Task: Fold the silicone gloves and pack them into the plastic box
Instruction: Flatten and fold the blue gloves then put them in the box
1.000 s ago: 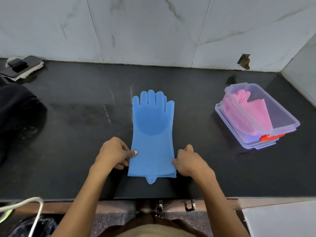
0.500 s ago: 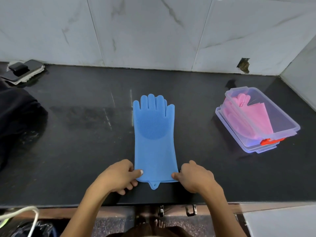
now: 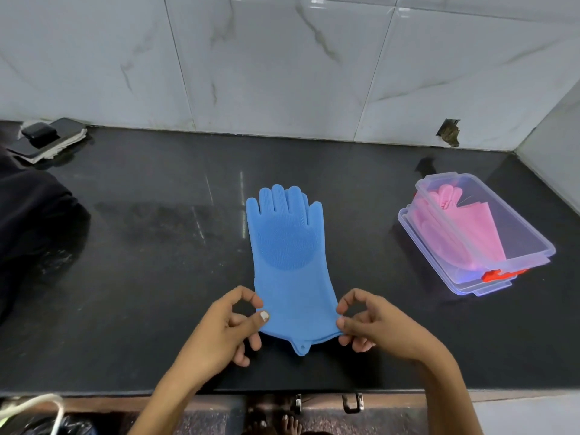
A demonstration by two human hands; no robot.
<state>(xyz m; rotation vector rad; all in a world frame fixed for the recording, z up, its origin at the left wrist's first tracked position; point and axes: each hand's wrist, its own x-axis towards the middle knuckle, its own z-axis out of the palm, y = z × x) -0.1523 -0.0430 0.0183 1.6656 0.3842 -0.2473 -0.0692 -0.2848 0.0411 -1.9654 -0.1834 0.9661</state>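
1. blue glove (image 3: 288, 265) lies flat, palm pad up, in the middle of the black counter (image 3: 157, 277), its fingers pointing at the wall and its cuff at the near edge; a second blue layer seems to peek out under the cuff, though i cannot tell for sure.
2. left hand (image 3: 226, 331) pinches the cuff's left corner, thumb on top of the silicone and the other fingers curled loosely beside it.
3. right hand (image 3: 376, 328) pinches the right corner the same way – fingertips closed on the edge, the rest of the hand arched off the counter.
4. what changed: a second ago both hands sat closed and low against the cuff sides; now the fingers have opened into fine pinches at the corners and the glove reads straighter and squarer to the counter edge. my guess is the smoothing is done and the fold is about to start, likely cuff lifted toward the fingers.
5. farther right, well apart from the glove, the plastic box (image 3: 477, 233) already holds the pink gloves (image 3: 455, 227), with its lid seemingly tucked under it and an orange clip at the near end – so roughly half the packing looks finished.
6. at the far left sits a phone (image 3: 47, 136) on a cloth, by the tiled wall.
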